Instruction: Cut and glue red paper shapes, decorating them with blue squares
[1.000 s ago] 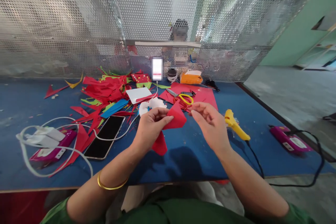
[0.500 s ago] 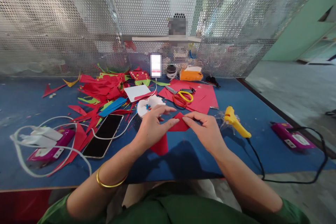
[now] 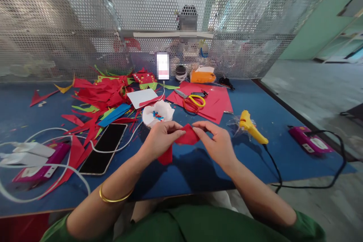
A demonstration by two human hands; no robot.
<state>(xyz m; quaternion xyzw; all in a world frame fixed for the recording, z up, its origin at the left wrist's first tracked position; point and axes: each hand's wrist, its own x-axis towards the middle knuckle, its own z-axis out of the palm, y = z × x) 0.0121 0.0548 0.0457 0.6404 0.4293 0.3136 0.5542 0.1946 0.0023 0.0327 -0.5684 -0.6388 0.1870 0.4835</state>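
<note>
A small folded piece of red paper (image 3: 187, 136) is held up between both hands over the blue table (image 3: 187, 177). My left hand (image 3: 161, 138) pinches its left side with thumb and fingertips. At its right edge my right hand (image 3: 215, 141) grips it between thumb and forefinger. Another red piece (image 3: 165, 155) shows just below my left hand, partly hidden by it. Behind my left hand stands a white bowl (image 3: 167, 109) with small blue and red bits in it.
Scissors (image 3: 197, 101) lie on red sheets (image 3: 219, 111). A yellow glue gun (image 3: 252, 126) with a black cord rests at right, near a purple power strip (image 3: 310, 141). Left are a phone (image 3: 104, 149), white cables and chargers (image 3: 31, 151), and a heap of paper scraps (image 3: 99, 92).
My left hand's fingers have closed from a wider spread onto the red paper's left side. The paper's outline has changed. The whole view has shifted slightly.
</note>
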